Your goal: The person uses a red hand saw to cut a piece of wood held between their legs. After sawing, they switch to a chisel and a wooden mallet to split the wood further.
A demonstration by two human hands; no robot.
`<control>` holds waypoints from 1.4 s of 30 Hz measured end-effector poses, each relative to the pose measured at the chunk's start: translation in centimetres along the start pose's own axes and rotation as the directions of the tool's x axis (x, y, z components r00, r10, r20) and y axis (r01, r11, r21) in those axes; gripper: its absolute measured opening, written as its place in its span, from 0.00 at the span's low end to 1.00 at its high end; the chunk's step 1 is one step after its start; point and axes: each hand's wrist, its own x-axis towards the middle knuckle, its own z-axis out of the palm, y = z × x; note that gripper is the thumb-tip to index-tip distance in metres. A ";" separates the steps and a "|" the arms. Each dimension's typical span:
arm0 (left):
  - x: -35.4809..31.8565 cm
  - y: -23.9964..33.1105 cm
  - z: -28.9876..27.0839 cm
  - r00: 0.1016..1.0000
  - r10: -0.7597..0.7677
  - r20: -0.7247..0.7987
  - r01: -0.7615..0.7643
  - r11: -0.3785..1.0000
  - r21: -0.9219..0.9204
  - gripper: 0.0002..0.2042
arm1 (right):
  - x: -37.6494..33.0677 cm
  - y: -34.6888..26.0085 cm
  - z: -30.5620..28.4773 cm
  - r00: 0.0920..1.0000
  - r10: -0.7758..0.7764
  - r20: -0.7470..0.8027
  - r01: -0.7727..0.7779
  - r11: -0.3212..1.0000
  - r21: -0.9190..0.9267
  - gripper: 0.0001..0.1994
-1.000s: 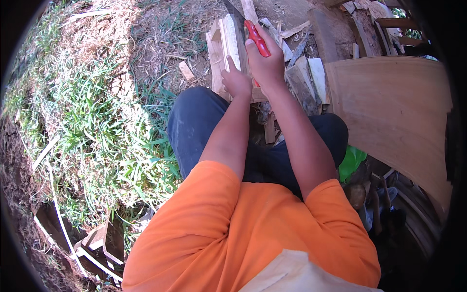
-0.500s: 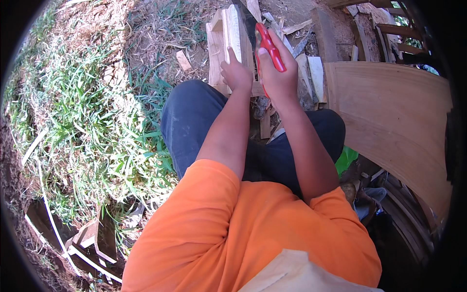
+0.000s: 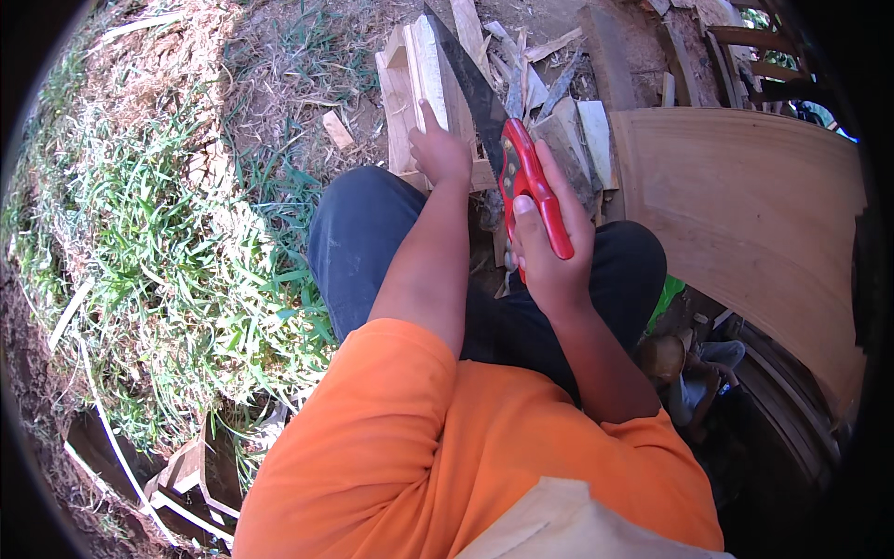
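My right hand (image 3: 551,244) grips the red handle of a large knife (image 3: 531,182). Its dark blade (image 3: 470,79) points up and away over a light wooden block. My left hand (image 3: 440,151) rests on the near end of that upright wooden block (image 3: 419,88), holding it on the ground in front of my knees. I wear an orange shirt and dark trousers. The block's lower end is hidden behind my left hand.
Wood chips and offcuts (image 3: 531,65) lie scattered beyond the block. A large curved plywood sheet (image 3: 745,214) stands to the right. Grass (image 3: 168,242) covers the ground to the left. Wooden frames (image 3: 196,475) lie at the lower left.
My right hand has drawn the knife back toward me and lifted it, so the blade now shows over the block. My left hand stays on the block.
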 end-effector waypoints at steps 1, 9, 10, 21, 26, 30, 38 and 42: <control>0.1 0.1 0.1 1.000 -0.005 0.009 0.005 1.000 -0.002 0.41 | 0.4 0.4 0.0 1.000 -0.015 -0.003 0.015 1.000 -0.001 0.27; -0.1 0.9 0.6 0.998 0.031 0.048 -0.030 0.999 -0.029 0.40 | 22.9 9.2 8.1 0.975 -0.176 -0.138 0.200 0.961 0.189 0.26; -0.3 1.9 0.9 0.997 0.033 0.068 -0.033 0.999 -0.013 0.40 | 25.2 10.4 8.3 0.965 -0.209 -0.155 0.244 0.936 0.255 0.26; 0.8 -1.4 0.3 1.000 0.006 -0.005 -0.006 0.993 -0.116 0.39 | 7.4 4.7 3.2 0.965 -0.257 0.057 0.254 0.965 0.059 0.29; 0.4 0.8 1.1 0.998 0.061 -0.011 -0.062 0.998 -0.017 0.38 | 23.7 7.6 8.8 0.966 -0.214 -0.146 0.219 0.976 0.018 0.26; 0.2 -0.3 1.4 0.998 0.065 0.021 -0.065 0.998 -0.025 0.37 | 19.5 7.9 7.0 0.959 -0.265 -0.097 0.259 0.963 -0.077 0.27; 1.7 -3.1 1.6 0.997 0.066 -0.048 -0.070 0.994 -0.085 0.37 | 8.9 6.1 3.8 0.967 -0.254 0.038 0.253 0.967 0.017 0.29; -0.4 1.4 1.6 0.995 0.100 -0.001 -0.100 0.995 -0.005 0.39 | 26.2 8.6 7.4 0.972 -0.195 -0.132 0.193 0.981 -0.029 0.24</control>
